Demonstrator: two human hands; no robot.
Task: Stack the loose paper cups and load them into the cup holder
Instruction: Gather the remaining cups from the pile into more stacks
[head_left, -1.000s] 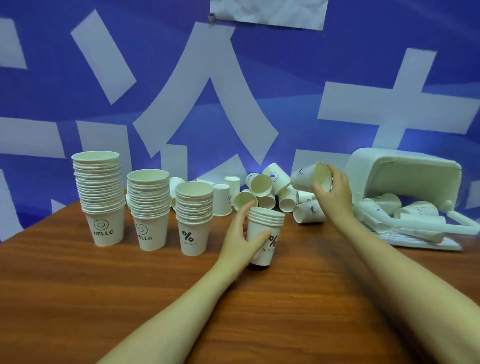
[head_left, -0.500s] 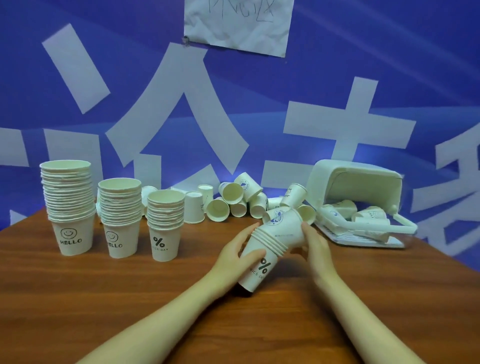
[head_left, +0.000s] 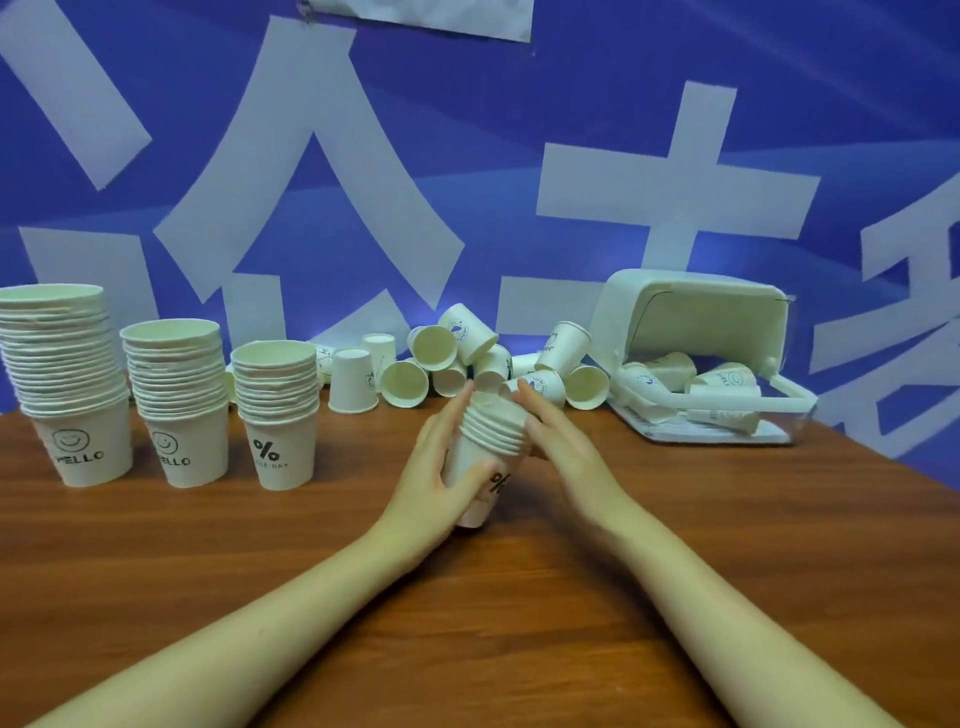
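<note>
Fingers (head_left: 451, 415) of the left hand (head_left: 436, 478) are curled round the small stack (head_left: 488, 452), with the thumb across its front near the "%" mark, so this hand grips it. The stack leans a little and its bottom is on or just above the table (head_left: 519, 597); I cannot tell which. On the other side, the right hand (head_left: 558, 447) has its fingers nearly straight, and they lie flat against the rims of the stack without closing round it.

Three finished stacks stand upright at the left of the table. The tall stack (head_left: 67, 384) and the middle stack (head_left: 179, 402) have a smiley and "HELLO" on the bottom cup, and the third stack (head_left: 275, 413) shows "%".

Behind the hands, near the blue wall (head_left: 623, 104), loose cups (head_left: 457, 353) lie in a heap, most of them on their sides, a few upright. At the right, the white holder (head_left: 701, 317) lies tipped on its side with its opening toward the camera, and several cups lie inside it and on its clear lid (head_left: 727, 434). A white sheet (head_left: 426, 15) hangs at the top of the wall.
</note>
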